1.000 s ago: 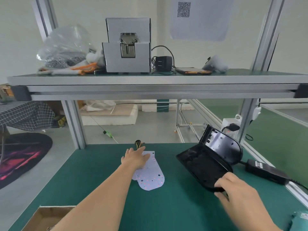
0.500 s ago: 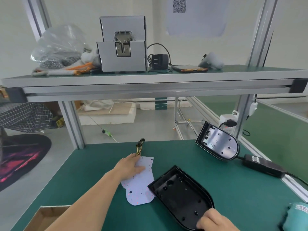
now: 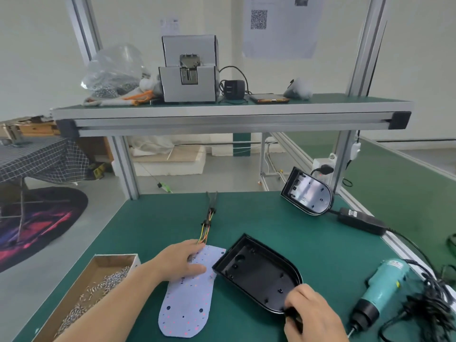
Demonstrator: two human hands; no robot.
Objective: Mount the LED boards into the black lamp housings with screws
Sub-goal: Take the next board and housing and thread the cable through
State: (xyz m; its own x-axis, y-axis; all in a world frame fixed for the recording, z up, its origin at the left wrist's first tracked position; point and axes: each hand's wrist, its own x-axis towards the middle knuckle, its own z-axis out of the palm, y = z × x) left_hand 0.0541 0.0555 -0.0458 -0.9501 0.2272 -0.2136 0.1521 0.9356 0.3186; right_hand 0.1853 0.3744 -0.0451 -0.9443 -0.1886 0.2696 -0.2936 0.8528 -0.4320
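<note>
**Housing and board drawn to near edge of bench**

Since half a second ago, both the black housing (image 3: 259, 272) and the white LED board (image 3: 187, 302) lie nearer the person, and a cardboard box of screws (image 3: 98, 290) and a teal electric screwdriver (image 3: 380, 292) have come into the head view.

Left hand (image 3: 180, 262): laid flat on the far end of the board, fingers spread and pressing down, thumb along the board's surface; nothing is gripped. A bundle of coloured wires (image 3: 207, 225) runs away from that end across the green bench (image 3: 283, 233).

Right hand (image 3: 311, 314): fingers curled over the rounded near rim of the housing, pinching it.

Housing: open side up, just right of the board, its square corner touching or slightly overlapping the board's far right edge.

Second housing (image 3: 307, 193): stands tilted at the far right of the bench, beside a black power adapter (image 3: 360, 220).

Screwdriver: lying on the bench to the right, well apart from both hands.
</note>
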